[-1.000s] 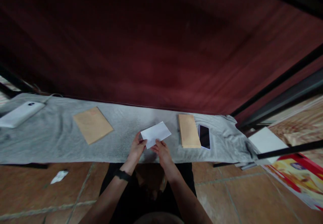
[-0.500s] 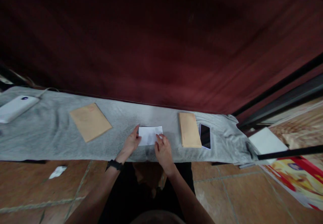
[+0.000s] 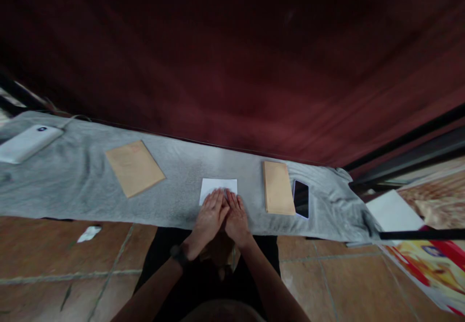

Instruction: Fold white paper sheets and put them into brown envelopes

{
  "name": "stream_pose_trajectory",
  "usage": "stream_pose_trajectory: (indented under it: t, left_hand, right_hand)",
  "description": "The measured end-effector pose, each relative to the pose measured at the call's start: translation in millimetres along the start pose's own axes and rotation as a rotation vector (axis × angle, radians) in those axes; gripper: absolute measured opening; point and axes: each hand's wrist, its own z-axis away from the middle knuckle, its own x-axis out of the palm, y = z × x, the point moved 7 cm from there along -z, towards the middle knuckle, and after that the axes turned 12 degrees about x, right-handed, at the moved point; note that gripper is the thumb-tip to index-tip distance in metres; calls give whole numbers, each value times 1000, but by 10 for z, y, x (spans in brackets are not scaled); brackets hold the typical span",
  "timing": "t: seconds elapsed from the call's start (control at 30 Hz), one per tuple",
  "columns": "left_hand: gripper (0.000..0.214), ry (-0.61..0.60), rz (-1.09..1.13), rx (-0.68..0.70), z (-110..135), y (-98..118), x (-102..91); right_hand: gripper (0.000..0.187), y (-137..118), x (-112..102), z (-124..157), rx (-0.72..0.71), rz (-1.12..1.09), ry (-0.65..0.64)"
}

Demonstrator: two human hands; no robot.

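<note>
A small folded white paper [image 3: 218, 186] lies flat on the grey cloth [image 3: 181, 186] in front of me. My left hand [image 3: 209, 214] and my right hand [image 3: 236, 214] rest side by side on its near edge, fingers stretched out flat and pressing down. A dark band sits on my left wrist. Neither hand holds anything.
A brown envelope [image 3: 134, 167] lies to the left and a stack of brown envelopes [image 3: 278, 187] to the right, with a black phone [image 3: 301, 198] beside it. A white power bank [image 3: 27, 143] sits far left. A paper scrap [image 3: 89, 233] lies on the tiled floor.
The white paper was held up tilted, then laid flat on the cloth. Both hands have come together and now press flat on its near edge.
</note>
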Motion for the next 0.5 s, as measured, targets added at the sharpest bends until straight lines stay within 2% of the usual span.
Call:
stream_pose_trajectory:
  t: [0.07,0.13,0.27,0.5]
  left_hand:
    - [61,-41,-35,32,95,139,92]
    - [63,-66,-71,29,177,157,117]
    - [68,-96,-136,45,295,34,32]
    - [72,-94,-177,5,482,-164,-113]
  right_hand:
    - [60,-10,4,7,-35,17,-32]
    - [58,-8,12,5,-38,13,-36]
    - [53,23,16,-4,32,-46,26]
    - [57,125,-43,114,82,-79,126]
